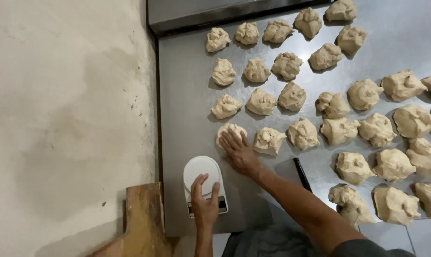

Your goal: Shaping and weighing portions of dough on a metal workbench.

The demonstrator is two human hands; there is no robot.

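Partly hidden first: our right hand (239, 152) lies flat w/ fingers spread over a dough lump (228, 130), so only the lump's top edge shows past the fingertips; hand is open, pressing or resting, not gripping. Our left hand (205, 202) sits on the near end of a small white kitchen scale (203, 171), thumb and fingers loosely curled over the round platter's edge, covering most of the display strip; we can't tell if it truly grips or just rests. Both forearms are cut off by the bottom edge. A dark handle (302, 174) pokes out behind the right forearm, w/ a flat grey blade beside it; the rest is hidden, so we can't make out the tool. Lumps at the right edge and top are cropped by the frame.

Materials: the table (187, 95) is brushed stainless steel, dull grey, w/ soft reflections. Dough pieces are pale beige, rough, torn and knobbly, irregular fist-like blobs, set in loose rows, mostly apart, some on the right nearly touching. The covered lump is at the near-left end of the rows, just beyond the scale, w/ another lump (268, 141) just right of it. Left of the table is a stained, mottled plaster wall (68, 109); a worn wooden block (144, 214) sits at the table's near-left corner. A dark metal edge (215, 14) runs along the top.
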